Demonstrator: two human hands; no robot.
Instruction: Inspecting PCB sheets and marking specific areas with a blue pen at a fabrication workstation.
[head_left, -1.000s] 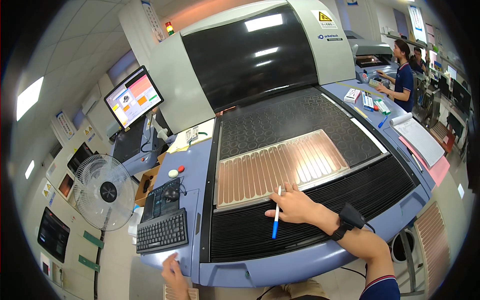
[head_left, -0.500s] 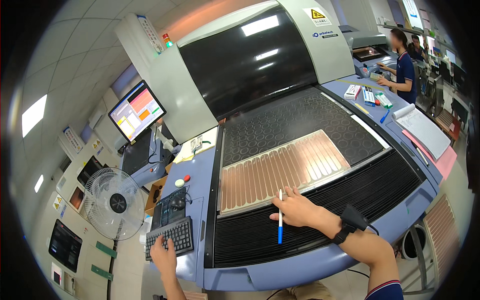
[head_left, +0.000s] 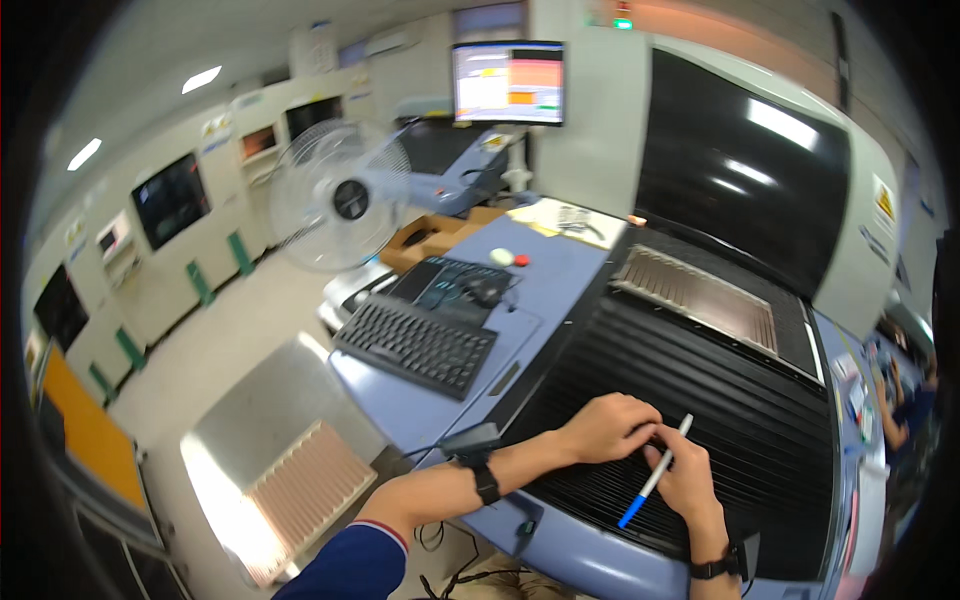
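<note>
Above the black ribbed cover at the front of the machine, my two hands meet at the fingertips. In my right hand a white marker with a blue end is gripped, slanting with the blue end toward me. My left hand has its fingers curled in against the right fingers; whatever they pinch, if anything, is hidden. Beyond the ribbed cover, close to the dark machine window, lies a copper-coloured panel with long stripes. Both wrists wear black strapped devices.
Left of the ribbed cover are a black keyboard, a mouse and white and red buttons. A monitor stands behind. A fan is farther left. Another striped panel rests on a metal surface at lower left.
My left hand has left the keyboard and joined the right hand. The striped panel has moved back toward the machine window, with more ribbed cover showing. The view has turned left.
</note>
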